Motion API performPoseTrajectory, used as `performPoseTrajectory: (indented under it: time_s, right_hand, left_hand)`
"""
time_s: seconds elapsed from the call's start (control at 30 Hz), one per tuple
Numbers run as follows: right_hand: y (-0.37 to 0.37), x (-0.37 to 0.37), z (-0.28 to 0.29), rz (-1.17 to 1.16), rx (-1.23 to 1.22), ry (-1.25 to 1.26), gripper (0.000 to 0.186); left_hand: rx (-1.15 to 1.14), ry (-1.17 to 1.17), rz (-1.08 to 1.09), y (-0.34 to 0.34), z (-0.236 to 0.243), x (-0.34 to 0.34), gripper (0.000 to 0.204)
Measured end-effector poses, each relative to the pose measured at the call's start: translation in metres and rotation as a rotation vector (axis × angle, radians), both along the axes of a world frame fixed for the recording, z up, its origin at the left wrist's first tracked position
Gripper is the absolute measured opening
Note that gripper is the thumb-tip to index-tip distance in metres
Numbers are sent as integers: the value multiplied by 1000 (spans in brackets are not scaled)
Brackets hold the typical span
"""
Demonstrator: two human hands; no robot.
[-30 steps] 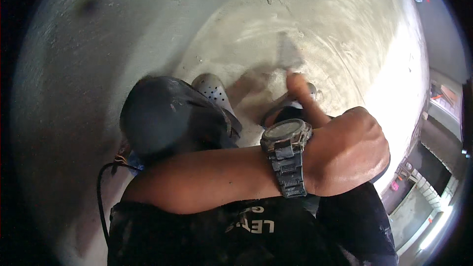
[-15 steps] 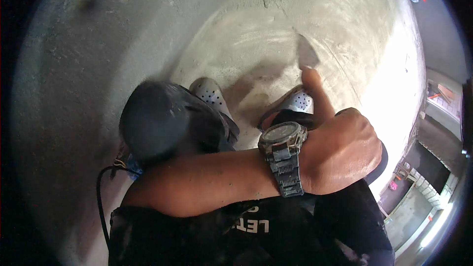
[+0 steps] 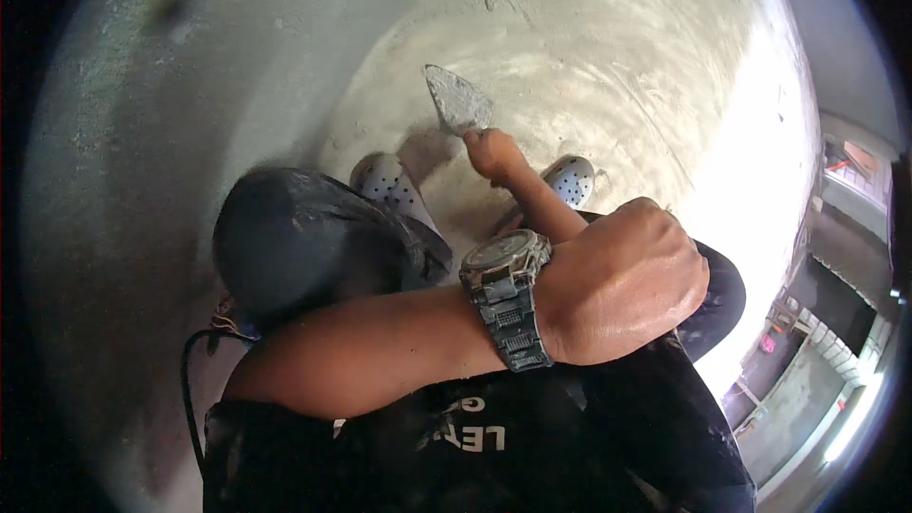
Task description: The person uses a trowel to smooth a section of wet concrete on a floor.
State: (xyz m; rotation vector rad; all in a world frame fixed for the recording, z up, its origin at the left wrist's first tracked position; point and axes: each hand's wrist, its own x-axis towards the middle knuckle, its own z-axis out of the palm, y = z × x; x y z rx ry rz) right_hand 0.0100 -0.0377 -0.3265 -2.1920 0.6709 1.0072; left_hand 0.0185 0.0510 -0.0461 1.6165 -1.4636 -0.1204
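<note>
My right hand (image 3: 494, 156) is closed around the handle of a pointed trowel (image 3: 460, 100). The blade, smeared with grey mortar, points away from me and is tilted just over the plastered floor (image 3: 560, 57). Across my lap reaches my left forearm, with a dusty black watch (image 3: 509, 290) on the wrist. My left hand (image 3: 622, 290) is curled over my right arm near the right knee; its back and knuckles show, while the fingertips and anything in them are hidden.
Two light clogs with holes, the left one (image 3: 388, 179) and the right one (image 3: 572, 180), stand on the floor. My dark-trousered left knee (image 3: 285, 228) is bent. A black cord (image 3: 187, 389) loops beside me. White blocks (image 3: 831, 347) lie at the far right.
My right hand has swung the trowel left, from beyond the right clog to between the two clogs, and the blade face now shows. My left hand has shifted slightly left, still curled.
</note>
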Motion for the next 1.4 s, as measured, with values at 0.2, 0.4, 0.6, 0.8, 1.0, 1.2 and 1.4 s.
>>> performPoseTrajectory:
  time_s: [0.2, 0.4, 0.6, 0.8, 1.0, 1.2, 1.4]
  right_hand:
    - [-134, -45, -34, 206, -414, -159, 40]
    - [-110, -78, -64, 520, -420, 20, 29]
    - [4, -78, -64, 282, -210, -184, 32]
    - [-122, -58, -46, 332, -426, -184, 42]
    - [-97, -59, -52, 625, -425, -119, 32]
    - [12, -72, -42, 581, -307, -280, 33]
    - [-130, -78, -70, 341, -515, -227, 41]
  left_hand:
    - [34, 77, -97, -2, 1, -1, 18]
    - [-30, -46, -18, -4, 5, -9, 16]
    - [-10, 89, -62, -8, -7, -2, 15]
    - [-269, 246, 103, -10, -13, -21, 17]
    - [-26, 182, -72, -1, -10, -14, 15]
    - [-61, 211, -6, 7, -22, -4, 15]
    - [-134, 481, -132, -15, -20, -27, 14]
